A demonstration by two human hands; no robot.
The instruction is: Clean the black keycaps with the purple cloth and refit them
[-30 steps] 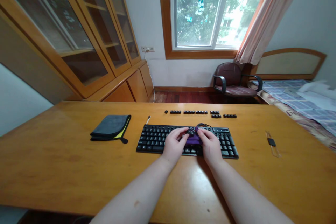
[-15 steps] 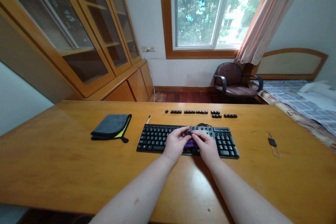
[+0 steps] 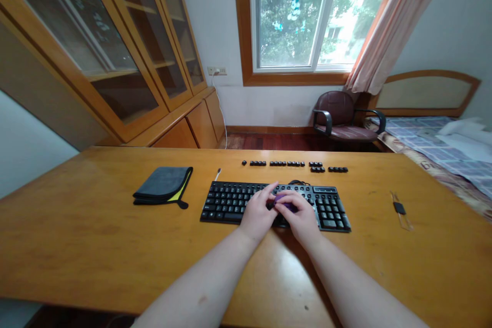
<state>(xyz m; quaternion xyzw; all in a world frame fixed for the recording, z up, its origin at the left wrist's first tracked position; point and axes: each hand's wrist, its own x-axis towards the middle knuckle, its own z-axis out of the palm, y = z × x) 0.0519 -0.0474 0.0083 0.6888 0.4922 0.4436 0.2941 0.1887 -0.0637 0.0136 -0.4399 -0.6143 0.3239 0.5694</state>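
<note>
A black keyboard (image 3: pixel 225 202) lies on the wooden desk, its F-key row and some other places bare of caps. Above its middle, my left hand (image 3: pixel 258 214) pinches a small black keycap (image 3: pixel 270 205), mostly covered by the fingers. My right hand (image 3: pixel 303 218) is closed on a bunched purple cloth (image 3: pixel 286 204), pressed against the keycap at the left fingertips. Behind the keyboard, several loose black keycaps (image 3: pixel 277 164) stand in short groups.
A folded grey cloth (image 3: pixel 161 183) with yellow lining lies left. A small white swab-like stick (image 3: pixel 218 174) sits behind the keyboard's left corner. On the right is a wire keycap puller (image 3: pixel 399 208). Beyond the desk are a chair (image 3: pixel 338 115) and a bed (image 3: pixel 418 133).
My hands have turned and lowered slightly over the keyboard. The purple cloth is now bunched higher, around my right fingertips, and the keycap is more hidden.
</note>
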